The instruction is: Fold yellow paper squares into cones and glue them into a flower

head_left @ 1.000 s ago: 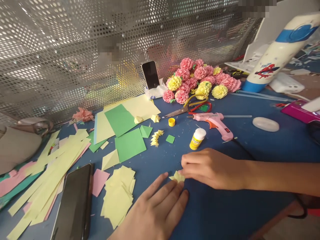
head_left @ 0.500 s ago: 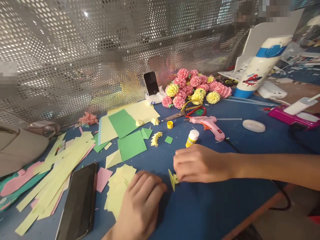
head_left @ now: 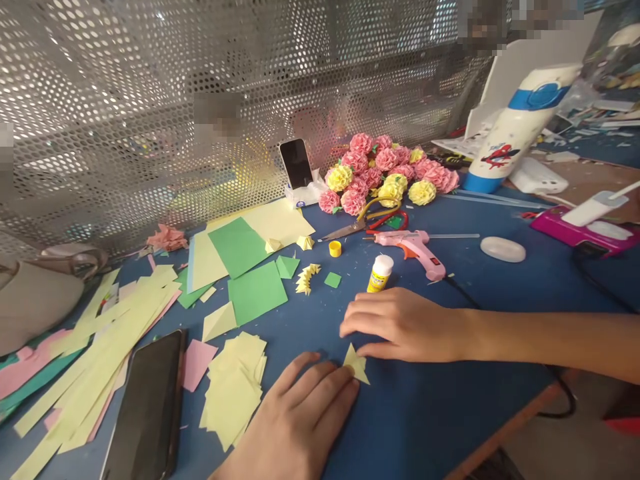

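A small folded yellow paper triangle (head_left: 357,366) lies on the blue table between my hands. My left hand (head_left: 310,413) is stretched flat over the table, its fingertips touching the triangle's left edge. Just above and to the right, my right hand (head_left: 400,325) has its fingers apart, with the thumb close to the triangle's upper side; contact there is unclear. Left of my left hand is a loose pile of yellow paper pieces (head_left: 235,387). A glue bottle (head_left: 380,274) with a white top stands beyond my right hand.
Farther back lie a pink glue gun (head_left: 415,251), scissors (head_left: 350,230), green paper (head_left: 257,293) and paper flowers (head_left: 385,170). A phone (head_left: 145,407) and yellow paper strips (head_left: 110,353) cover the left side. A bottle (head_left: 520,133) stands at the right, before a perforated metal screen (head_left: 125,133).
My left hand has moved right and spread its fingers onto the paper triangle. My right hand has loosened its pinch; the triangle, formerly on edge, now lies flatter. The view has shifted slightly.
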Demonstrator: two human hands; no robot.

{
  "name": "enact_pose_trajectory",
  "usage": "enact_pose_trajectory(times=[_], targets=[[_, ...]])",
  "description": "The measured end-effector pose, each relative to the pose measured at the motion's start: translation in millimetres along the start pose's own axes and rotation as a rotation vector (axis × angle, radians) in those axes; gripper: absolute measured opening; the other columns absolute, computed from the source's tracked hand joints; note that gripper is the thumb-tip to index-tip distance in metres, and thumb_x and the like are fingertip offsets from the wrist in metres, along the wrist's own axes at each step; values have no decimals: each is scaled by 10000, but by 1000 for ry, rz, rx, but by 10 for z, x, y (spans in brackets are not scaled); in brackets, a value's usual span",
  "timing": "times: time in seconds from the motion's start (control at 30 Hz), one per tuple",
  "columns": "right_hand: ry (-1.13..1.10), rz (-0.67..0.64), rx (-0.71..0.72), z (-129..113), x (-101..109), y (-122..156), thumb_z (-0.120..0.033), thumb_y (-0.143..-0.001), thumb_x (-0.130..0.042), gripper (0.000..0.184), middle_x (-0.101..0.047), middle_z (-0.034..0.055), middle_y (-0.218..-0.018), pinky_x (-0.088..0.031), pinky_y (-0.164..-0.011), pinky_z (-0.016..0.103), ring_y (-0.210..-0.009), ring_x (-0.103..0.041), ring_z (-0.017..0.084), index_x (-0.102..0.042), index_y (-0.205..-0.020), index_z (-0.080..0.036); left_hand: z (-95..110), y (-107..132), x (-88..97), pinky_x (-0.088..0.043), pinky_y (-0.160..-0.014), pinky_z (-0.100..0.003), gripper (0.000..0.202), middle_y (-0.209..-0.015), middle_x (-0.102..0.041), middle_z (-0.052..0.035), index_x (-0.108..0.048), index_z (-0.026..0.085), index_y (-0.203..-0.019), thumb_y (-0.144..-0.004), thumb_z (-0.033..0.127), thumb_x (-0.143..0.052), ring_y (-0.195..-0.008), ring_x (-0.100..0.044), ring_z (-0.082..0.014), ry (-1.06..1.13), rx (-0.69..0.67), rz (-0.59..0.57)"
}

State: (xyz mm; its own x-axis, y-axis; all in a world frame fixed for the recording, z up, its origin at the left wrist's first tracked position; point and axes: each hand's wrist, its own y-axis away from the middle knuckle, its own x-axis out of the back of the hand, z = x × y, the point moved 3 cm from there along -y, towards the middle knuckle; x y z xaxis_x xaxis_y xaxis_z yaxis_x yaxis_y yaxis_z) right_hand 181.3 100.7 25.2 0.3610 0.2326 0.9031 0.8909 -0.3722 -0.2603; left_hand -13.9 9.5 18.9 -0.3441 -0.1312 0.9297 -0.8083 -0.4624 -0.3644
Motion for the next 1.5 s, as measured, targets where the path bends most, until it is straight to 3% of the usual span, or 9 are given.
enact_pose_trajectory(times=[0.1, 0.2, 0.37, 0.6, 0.97, 1.1, 1.3, 1.4, 1.5], targets=[[-159, -73, -174, 13, -45, -77, -290, -922, -663, 188, -643, 4, -968, -417, -729, 249, -899, -595, 149, -598, -1069, -192, -21, 44, -48, -374, -1076, -422, 420, -1244, -680, -99, -570, 83, -1340, -1047, 203, -293, -1111, -596, -236, 46, 24, 24], [-238, -136, -185, 5, -94, -139, -267, -904, -688, 98, -631, -24, -886, -408, -735, 233, -881, -593, 135, -619, -916, -199, -27, 66, -92, -354, -1089, -419, 424, -1234, -671, -103, -548, 89, -1363, -1045, 197, -290, -1132, -575, -233, 59, 49, 41], [-130, -95, -86, -32, -102, -123, -251, -968, -595, 136, -627, -6, -852, -395, -714, 241, -828, -568, 135, -626, -853, -186, -51, 25, -39, -425, -987, -435, 401, -1076, -667, -129, -643, 81, -1225, -1010, 153, -312, -978, -593, -246, 41, 137, 62], [329, 55, 275, -187, -49, -47, -72, -971, -468, 286, -598, 6, -745, -296, -569, 292, -692, -481, 143, -580, -724, -161, -80, 15, 23, -426, -966, -430, 347, -1063, -679, -121, -676, 95, -1179, -979, 117, -393, -959, -604, -242, 36, 134, 90], [399, 141, 387, -289, -52, 3, -106, -956, -476, 293, -635, 17, -750, -286, -532, 323, -681, -517, 151, -621, -706, -158, -95, 30, 7, -380, -1016, -398, 366, -1123, -736, -68, -692, 98, -1163, -1032, 149, -355, -965, -639, -210, -24, 75, 101], [400, 81, 339, -293, -26, 36, -95, -966, -437, 290, -660, 26, -837, -313, -579, 339, -746, -527, 165, -637, -765, -157, -64, 18, 37, -389, -1034, -387, 343, -1157, -737, -61, -702, 91, -1129, -1023, 105, -375, -1007, -650, -203, -98, -14, 70], [294, 37, 65, -276, -45, 185, -159, -965, -482, 182, -606, 14, -804, -301, -648, 350, -752, -476, 173, -625, -854, -176, -11, 2, 100, -426, -1035, -345, 355, -1149, -738, -52, -680, 117, -1174, -1025, 105, -358, -1070, -647, -195, -262, -151, -22], [284, 39, 42, -289, -78, 188, -143, -952, -509, 191, -574, 7, -767, -276, -638, 348, -722, -446, 177, -582, -781, -184, 11, 12, 62, -355, -1124, -382, 346, -1154, -735, -51, -671, 117, -1194, -1026, 119, -368, -1093, -640, -204, -286, -173, -33], [315, 6, 9, -293, -101, 109, -348, -904, -657, 194, -601, 23, -851, -294, -647, 346, -783, -473, 200, -584, -848, -178, 29, 16, 30, -215, -1210, -439, 342, -1126, -747, -51, -676, 111, -1192, -1030, 135, -376, -1093, -646, -205, -295, -154, 21]])
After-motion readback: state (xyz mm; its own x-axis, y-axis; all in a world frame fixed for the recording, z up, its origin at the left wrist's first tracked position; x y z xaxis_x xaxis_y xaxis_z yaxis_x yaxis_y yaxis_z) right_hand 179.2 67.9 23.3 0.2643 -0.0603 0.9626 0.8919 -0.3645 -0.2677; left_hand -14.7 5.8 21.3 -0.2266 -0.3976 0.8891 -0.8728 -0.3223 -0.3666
